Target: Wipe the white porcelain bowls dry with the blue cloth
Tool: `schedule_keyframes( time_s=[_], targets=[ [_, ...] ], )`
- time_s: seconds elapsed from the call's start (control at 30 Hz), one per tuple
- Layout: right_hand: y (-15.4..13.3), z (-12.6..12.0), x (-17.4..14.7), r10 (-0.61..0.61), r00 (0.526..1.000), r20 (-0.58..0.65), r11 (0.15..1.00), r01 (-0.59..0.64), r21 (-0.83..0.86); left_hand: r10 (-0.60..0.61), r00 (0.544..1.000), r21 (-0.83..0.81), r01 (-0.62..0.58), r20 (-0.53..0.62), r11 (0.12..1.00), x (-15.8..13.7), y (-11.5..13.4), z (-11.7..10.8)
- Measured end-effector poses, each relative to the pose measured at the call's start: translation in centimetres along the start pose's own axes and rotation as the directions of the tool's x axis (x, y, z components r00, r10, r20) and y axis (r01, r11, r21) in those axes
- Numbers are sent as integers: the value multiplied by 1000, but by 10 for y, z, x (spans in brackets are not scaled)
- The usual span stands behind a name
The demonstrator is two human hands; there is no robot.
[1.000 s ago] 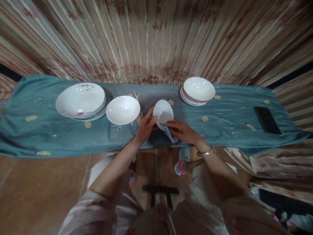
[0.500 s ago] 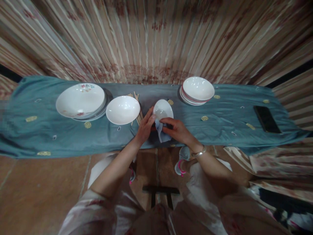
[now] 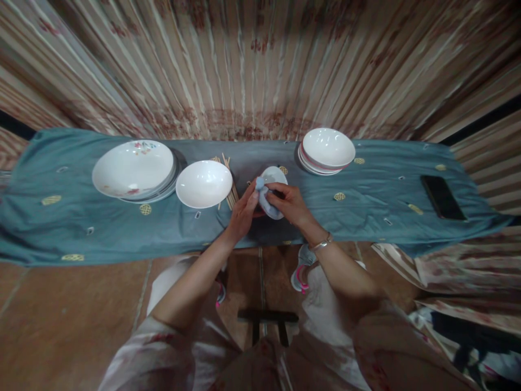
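Note:
A small white bowl (image 3: 273, 176) is tilted toward me over the middle of the table, and my left hand (image 3: 243, 210) grips its left side. Pinched in my right hand (image 3: 290, 204) is a light blue cloth (image 3: 266, 202), which lies against the bowl's rim and inner face. Part of the bowl is hidden by the cloth and my right fingers. Just left of my left hand, a larger white bowl (image 3: 204, 184) rests near several wooden chopsticks (image 3: 231, 196).
A stack of floral plates (image 3: 134, 168) stands at the left on the teal tablecloth (image 3: 109, 233). Stacked bowls (image 3: 328, 147) sit at the back right. A dark phone (image 3: 443, 197) lies near the right end. Behind the table hangs a pleated curtain (image 3: 260, 70).
My right hand has moved slightly up and left with the cloth. The cloth, which hung below the bowl, is now bunched over its left rim and inside.

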State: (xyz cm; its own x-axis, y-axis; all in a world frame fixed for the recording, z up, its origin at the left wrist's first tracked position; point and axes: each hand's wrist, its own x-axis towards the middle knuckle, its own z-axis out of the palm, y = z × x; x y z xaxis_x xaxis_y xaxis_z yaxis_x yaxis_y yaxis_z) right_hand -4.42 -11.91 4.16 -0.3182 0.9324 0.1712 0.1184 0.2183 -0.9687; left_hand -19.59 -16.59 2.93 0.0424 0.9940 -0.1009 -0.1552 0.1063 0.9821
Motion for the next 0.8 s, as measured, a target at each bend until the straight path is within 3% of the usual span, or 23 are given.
schedule_keyframes(
  time_s=[0.17,0.33,0.57,0.8],
  targets=[
    [5,4,10,-8,999,-46,999,10,41,75,991,-51,-70,107,996,3,-11,-4],
    [12,6,17,-5,995,-101,1000,7,15,101,990,-8,-101,94,995,5,-14,-5],
    [23,8,21,-29,975,-222,983,-12,-184,136,987,16,-138,85,990,4,-13,-3],
    [28,7,18,-179,971,-159,888,90,-450,140,987,21,-142,79,990,3,-15,-4]
  ],
)
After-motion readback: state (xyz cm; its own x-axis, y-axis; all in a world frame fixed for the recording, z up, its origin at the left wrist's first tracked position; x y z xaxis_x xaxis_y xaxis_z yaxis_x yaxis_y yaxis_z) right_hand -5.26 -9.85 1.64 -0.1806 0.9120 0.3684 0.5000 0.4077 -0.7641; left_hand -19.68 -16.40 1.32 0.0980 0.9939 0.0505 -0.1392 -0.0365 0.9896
